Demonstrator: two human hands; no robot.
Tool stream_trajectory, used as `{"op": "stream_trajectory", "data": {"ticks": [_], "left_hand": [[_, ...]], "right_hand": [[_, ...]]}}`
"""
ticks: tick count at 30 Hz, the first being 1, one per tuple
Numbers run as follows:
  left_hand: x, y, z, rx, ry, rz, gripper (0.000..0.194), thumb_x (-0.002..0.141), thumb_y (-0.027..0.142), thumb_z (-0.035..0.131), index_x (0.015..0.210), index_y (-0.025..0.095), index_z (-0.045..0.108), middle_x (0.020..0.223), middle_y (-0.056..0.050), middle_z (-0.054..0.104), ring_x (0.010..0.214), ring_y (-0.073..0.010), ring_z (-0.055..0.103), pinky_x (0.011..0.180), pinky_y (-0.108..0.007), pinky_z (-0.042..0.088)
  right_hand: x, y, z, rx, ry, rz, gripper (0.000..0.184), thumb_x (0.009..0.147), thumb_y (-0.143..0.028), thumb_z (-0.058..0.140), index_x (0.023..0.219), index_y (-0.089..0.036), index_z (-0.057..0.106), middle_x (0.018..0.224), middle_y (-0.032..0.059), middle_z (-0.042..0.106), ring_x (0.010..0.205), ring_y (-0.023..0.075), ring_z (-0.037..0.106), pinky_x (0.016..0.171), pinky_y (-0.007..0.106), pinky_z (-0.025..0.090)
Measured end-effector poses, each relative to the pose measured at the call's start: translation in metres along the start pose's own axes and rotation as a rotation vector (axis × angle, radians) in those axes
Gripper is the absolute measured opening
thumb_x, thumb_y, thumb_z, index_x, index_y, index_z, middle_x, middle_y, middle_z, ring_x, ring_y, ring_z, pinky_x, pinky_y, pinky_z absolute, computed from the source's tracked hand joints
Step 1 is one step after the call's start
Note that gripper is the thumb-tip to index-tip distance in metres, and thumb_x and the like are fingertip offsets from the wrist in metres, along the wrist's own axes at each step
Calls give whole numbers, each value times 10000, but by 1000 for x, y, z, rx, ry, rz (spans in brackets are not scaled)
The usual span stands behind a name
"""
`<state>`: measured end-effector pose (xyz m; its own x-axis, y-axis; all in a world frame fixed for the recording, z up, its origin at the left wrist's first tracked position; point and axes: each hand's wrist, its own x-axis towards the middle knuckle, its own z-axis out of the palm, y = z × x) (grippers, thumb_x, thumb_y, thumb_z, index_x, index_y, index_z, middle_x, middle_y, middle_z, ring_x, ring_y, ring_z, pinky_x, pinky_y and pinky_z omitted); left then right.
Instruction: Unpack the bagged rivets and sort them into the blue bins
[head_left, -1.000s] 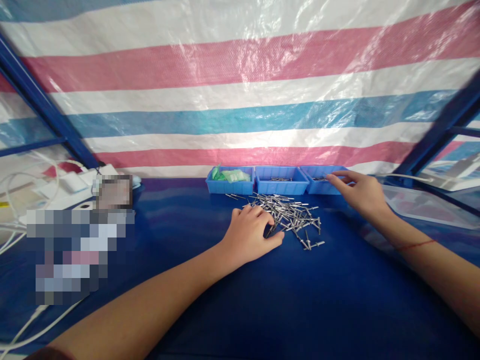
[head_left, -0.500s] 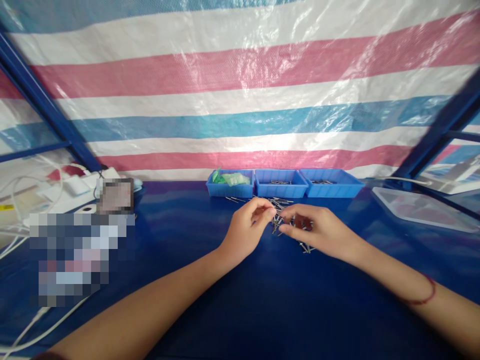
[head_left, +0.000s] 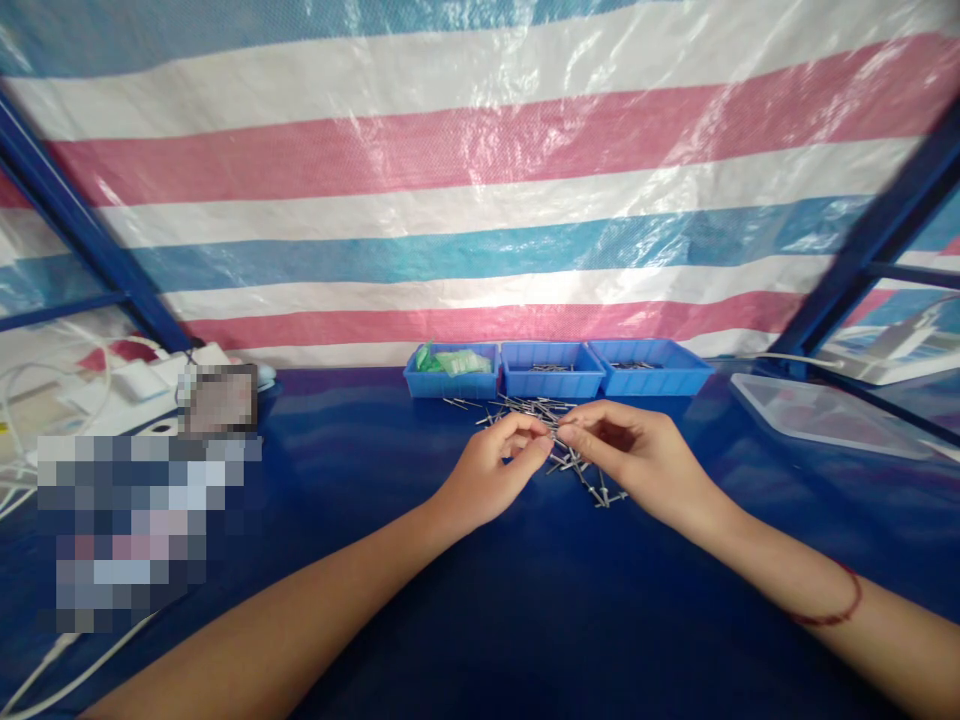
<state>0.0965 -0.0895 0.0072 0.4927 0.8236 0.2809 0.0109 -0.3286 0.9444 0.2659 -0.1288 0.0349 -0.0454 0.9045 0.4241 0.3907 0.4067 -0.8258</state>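
Note:
My left hand (head_left: 491, 465) is closed in a pinch, thumb against forefinger, over the loose pile of silver blind rivets (head_left: 574, 465). Facing it, my right hand (head_left: 645, 455) pinches too, and the fingertips of both nearly meet. A small glint of metal shows between them, by its look a blind rivet (head_left: 554, 433), mostly hidden by the fingers. Behind the pile stand the middle blue bin (head_left: 553, 385) and the right blue bin (head_left: 660, 382), each with rivets inside.
Green plastic packets (head_left: 457, 362) fill the left blue bin (head_left: 450, 385). A clear plastic lid (head_left: 825, 415) lies at the right. White cables and a power strip (head_left: 142, 395) crowd the left, near a pixelated area. A striped sheet (head_left: 480, 220) hangs behind the blue table (head_left: 525, 620).
My right hand has come from the right bin to the rivet pile and closed to a pinch beside my left. My left hand, spread on the pile before, has lifted slightly and pinched.

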Motion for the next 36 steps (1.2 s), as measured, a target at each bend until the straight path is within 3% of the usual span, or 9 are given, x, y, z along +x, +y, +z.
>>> {"op": "stream_trajectory", "data": {"ticks": [6,11,17,20,23,26,30,36], "left_hand": [[0,1,0,36,-22,48,178,840,309,550,914,157,605,851,-41,657,804,-154,627,748,-263,474],[-1,2,0,113,69,99,148,830,288,570,911,166,591,850,-26,642,754,-129,602,684,-232,461],[-1,7,-3,294,189,140,164,839,324,569,894,174,607,829,-16,648,769,-142,600,706,-249,460],[0,9,-6,478,192,173,191,844,321,570,961,175,610,825,-12,641,759,-145,583,729,-272,448],[-1,9,-6,712,86,213,125,856,276,546,888,198,638,864,-11,653,830,-169,585,770,-310,419],[-3,6,-4,923,-38,204,150,849,327,561,867,215,659,905,-21,666,918,-212,583,801,-350,390],[-4,6,-4,1021,-109,173,221,847,402,568,939,223,660,954,-35,670,959,-234,585,787,-352,377],[-1,9,-6,1093,-140,164,186,922,244,468,914,216,652,926,-16,688,916,-200,612,743,-321,366]], "right_hand": [[-3,-3,2,-49,-16,-24,220,787,-396,633,825,-185,683,724,37,698,635,158,624,577,273,488],[-3,-3,-1,-192,54,-98,197,794,-373,626,825,-191,693,708,30,693,613,146,605,552,256,461],[6,7,-4,-190,-130,-50,278,821,-419,562,745,-187,694,751,36,704,672,169,632,595,272,478],[18,22,-19,-159,122,70,306,767,-477,597,724,-186,684,664,34,683,555,163,594,524,282,468],[32,42,-47,-290,439,146,316,755,-486,598,692,-185,672,634,53,670,537,181,582,515,301,452],[42,60,-72,-488,531,211,312,763,-462,583,727,-172,694,631,64,673,576,206,598,557,316,437],[47,67,-78,-614,492,222,348,820,-445,511,837,-158,707,643,65,676,641,220,619,622,320,431],[34,46,-49,-548,291,58,332,853,-419,478,837,-165,692,692,46,682,620,192,612,600,289,435]]}}
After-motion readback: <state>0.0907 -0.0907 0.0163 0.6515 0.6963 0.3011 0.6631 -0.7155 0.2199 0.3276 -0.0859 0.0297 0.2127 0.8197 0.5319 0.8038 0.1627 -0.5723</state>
